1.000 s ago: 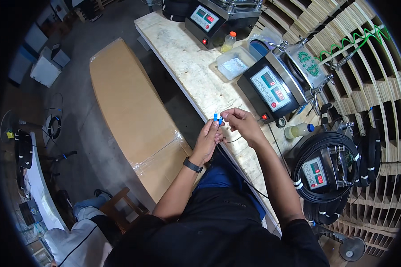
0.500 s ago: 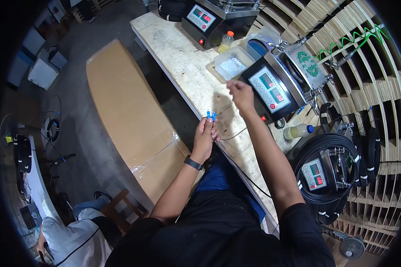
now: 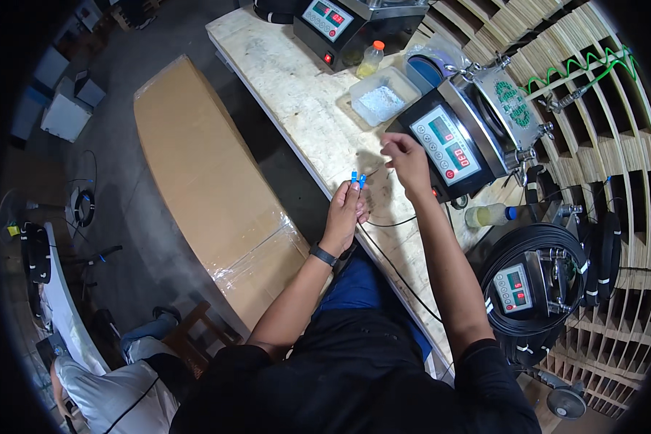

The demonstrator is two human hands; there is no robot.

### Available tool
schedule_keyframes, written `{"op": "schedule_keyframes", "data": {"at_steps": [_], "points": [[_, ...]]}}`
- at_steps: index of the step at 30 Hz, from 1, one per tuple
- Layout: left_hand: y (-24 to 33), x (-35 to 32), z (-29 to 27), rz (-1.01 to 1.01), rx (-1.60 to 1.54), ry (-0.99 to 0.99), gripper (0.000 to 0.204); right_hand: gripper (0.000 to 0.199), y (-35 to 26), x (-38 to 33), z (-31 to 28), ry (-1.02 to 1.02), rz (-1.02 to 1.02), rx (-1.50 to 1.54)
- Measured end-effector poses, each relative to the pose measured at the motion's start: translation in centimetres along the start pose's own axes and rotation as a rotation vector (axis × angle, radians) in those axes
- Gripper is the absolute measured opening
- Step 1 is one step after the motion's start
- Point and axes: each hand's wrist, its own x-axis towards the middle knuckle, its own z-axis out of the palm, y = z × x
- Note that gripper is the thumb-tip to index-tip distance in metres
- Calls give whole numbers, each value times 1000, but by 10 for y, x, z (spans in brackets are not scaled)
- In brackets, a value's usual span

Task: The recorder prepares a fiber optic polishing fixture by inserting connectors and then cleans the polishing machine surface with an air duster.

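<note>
Two small blue cable connectors [image 3: 358, 179] stick up side by side from the fingertips of my left hand [image 3: 346, 215], closed around them at the workbench's near edge. A thin black cable [image 3: 396, 270] runs from below that hand along the bench. My right hand [image 3: 408, 163] hovers to the right of the connectors, apart from them, in front of a black machine with a lit control panel [image 3: 445, 147]. Its fingers are curled together; whatever they may hold is too small to make out.
A clear plastic tub [image 3: 354, 110] with white crumpled bits stands beyond my right hand, beside an orange-capped bottle [image 3: 371, 61]. On the right lie a blue-capped bottle [image 3: 490, 215] and a coiled black cable [image 3: 490, 253]. A long cardboard box [image 3: 202, 173] is left of the bench [image 3: 296, 108].
My left hand with the blue connectors has shifted right and slightly up in the picture. My right hand has moved a little right and down, its fingers still curled.
</note>
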Motion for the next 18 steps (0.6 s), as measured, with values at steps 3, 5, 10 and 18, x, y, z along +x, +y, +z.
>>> {"op": "schedule_keyframes", "data": {"at_steps": [3,5,10,18], "points": [[-2,-1,3,0,-30,-5,25,23,-11,-5,-4,-406,110,-202],[1,2,4,11,-33,6,25,24,-21,-10,1,-480,178,-129],[9,7,5,22,-30,-18,26,25,-30,-9,3,-542,196,-94],[9,12,-2,33,131,18,26,25,-8,-4,15,-503,104,-91]]}}
